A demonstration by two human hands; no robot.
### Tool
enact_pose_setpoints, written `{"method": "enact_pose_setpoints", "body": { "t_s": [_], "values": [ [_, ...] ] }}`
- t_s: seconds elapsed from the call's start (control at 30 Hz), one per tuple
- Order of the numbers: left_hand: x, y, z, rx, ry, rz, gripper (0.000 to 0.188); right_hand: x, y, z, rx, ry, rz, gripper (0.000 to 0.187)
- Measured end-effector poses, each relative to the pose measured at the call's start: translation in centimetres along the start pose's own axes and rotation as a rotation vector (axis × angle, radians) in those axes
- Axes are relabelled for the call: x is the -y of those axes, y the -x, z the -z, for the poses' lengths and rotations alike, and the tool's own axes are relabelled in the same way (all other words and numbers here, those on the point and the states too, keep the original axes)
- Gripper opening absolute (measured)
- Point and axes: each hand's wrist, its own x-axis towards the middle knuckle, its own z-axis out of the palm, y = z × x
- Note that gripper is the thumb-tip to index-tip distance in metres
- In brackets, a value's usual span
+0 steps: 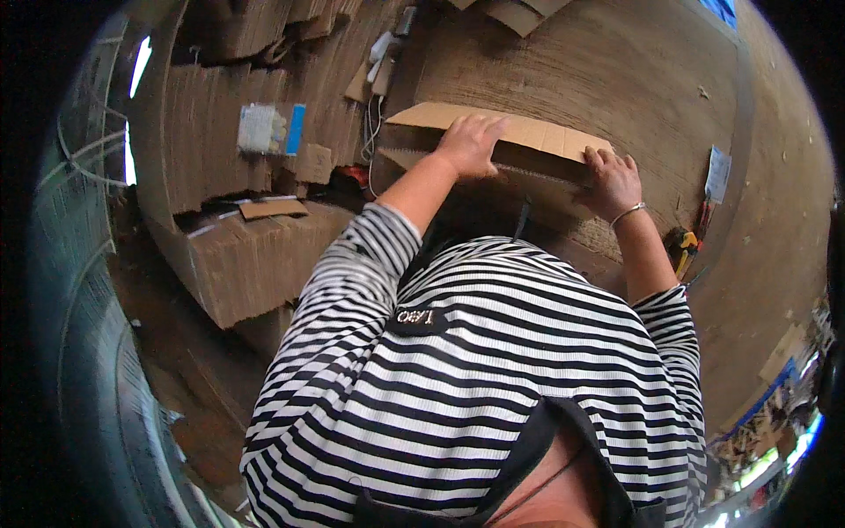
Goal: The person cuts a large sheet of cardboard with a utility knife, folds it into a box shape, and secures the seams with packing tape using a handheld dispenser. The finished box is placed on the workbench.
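Note:
A long piece of folded brown cardboard [550, 137] stretches across the worktable in front of me, with a lighter flap along its far side. Near its middle-left, my left hand [471, 146] has its fingers bent over the flap and its thumb pointing right. My right hand [613, 183], wearing a bracelet at the wrist, grips the right end with curled fingers. Below the flap, a darker cardboard panel [537, 189] faces me, partly in shadow. The undersides of both hands are hidden.
Stacks of flat cardboard [251, 273] stand to my left, with a clear-wrapped pack [269, 129] against them. A white cable [371, 145] hangs beside the table. On the right lie a yellow-and-black tool [685, 249] and a paper label [717, 174] on the wooden tabletop [616, 79].

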Motion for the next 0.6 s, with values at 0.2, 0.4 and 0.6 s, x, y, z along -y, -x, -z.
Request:
{"method": "enact_pose_setpoints", "body": {
  "t_s": [0.2,0.4,0.6],
  "values": [
    [1.0,-1.8,0.0,0.221,0.128,-0.029,0.081,-1.5,-1.3,-2.7,-0.121,-0.105,0.158,0.075],
    [0.6,-1.8,0.7,0.202,0.195,-0.012,0.06,-1.3,-1.3,-1.8,-0.014,-0.118,0.073,0.083],
    [0.6,-1.4,-4.8,-0.161,0.277,-0.129,0.053,-0.2,-0.3,-1.3,-0.045,-0.03,0.144,0.066]
  ]
}}
